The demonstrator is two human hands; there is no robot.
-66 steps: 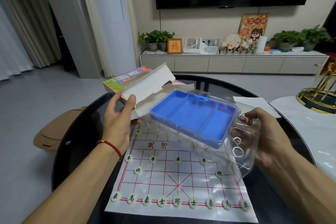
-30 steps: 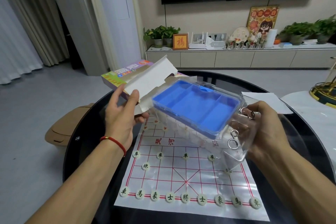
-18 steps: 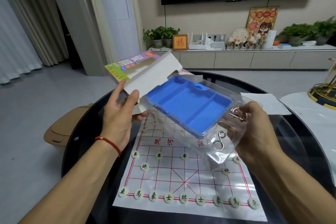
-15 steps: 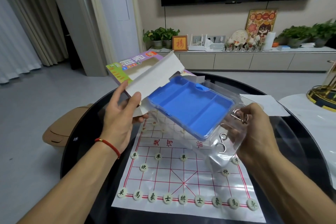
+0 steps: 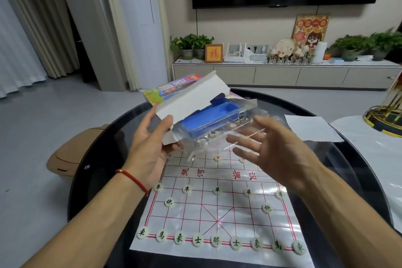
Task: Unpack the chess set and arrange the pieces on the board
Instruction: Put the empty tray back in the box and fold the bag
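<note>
Blue tray (image 5: 208,118) is sitting half inside the box (image 5: 187,99) your left hand (image 5: 152,148) is gripping at ten o'clock, right hand (image 5: 267,148) spreading wide, so nudge it fully home next.

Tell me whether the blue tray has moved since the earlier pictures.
Yes. The blue tray has slid back into the cardboard box held by the left hand; it no longer overhangs the near half of the chess board.
</note>
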